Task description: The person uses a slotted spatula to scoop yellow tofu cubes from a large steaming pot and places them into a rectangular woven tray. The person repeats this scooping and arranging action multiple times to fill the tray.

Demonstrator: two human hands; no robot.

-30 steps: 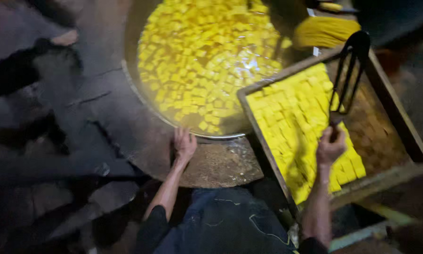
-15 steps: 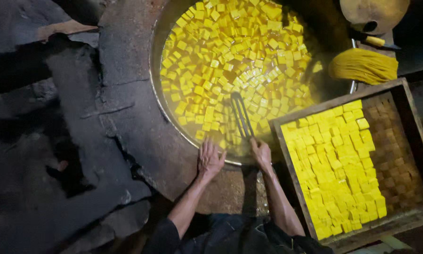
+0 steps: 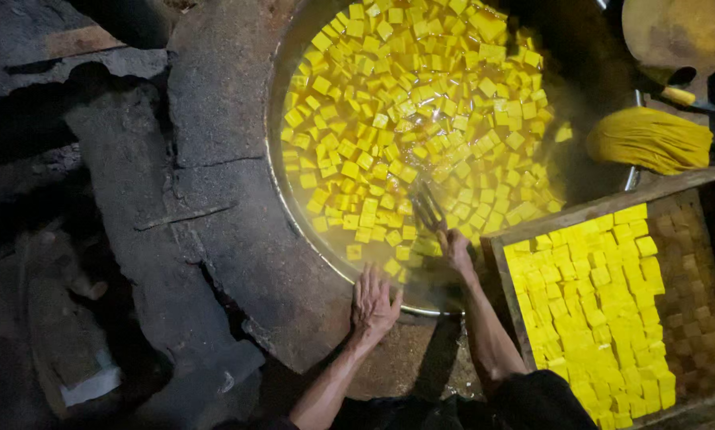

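Currently the step in hand looks like stirring or lifting yellow cubes in the vat with a wire tool.

Far left: dark cracked stone and mortar surround (image 3: 214, 199), lit poorly; what lies in the lower left corner cannot be made out beyond a pale scrap.

Left hand (image 3: 373, 306): fingers spread, palm pressed flat on the near rim of the surround, just outside the metal edge of the large round vat of yellow liquid (image 3: 282, 207). It holds nothing; it seems to serve as a brace.

Vat contents: many small yellow cubes (image 3: 405, 103) floating close together, thinner toward the near edge.

Right hand (image 3: 455, 247): closed around the handle of a dark pronged wire tool (image 3: 427, 209), whose prongs dip into the liquid at the near right of the vat among the cubes. The exact grip is hard to read in the glare.

Right: shallow wooden tray (image 3: 568, 215) touching the vat's right side, its left part filled with rows of yellow cubes (image 3: 596, 310), its right part holding browner, duller squares (image 3: 695, 295).

Judgement: the next move calls for a level, slow lift so soft cubes do not break, and a short carry over the tray's edge.

Cut off or unclear: the vat's far rim, the tray's lower corner, a yellow fibrous bundle (image 3: 652, 139) and a round pale object (image 3: 679, 32) at top right. Liquid depth unknown.
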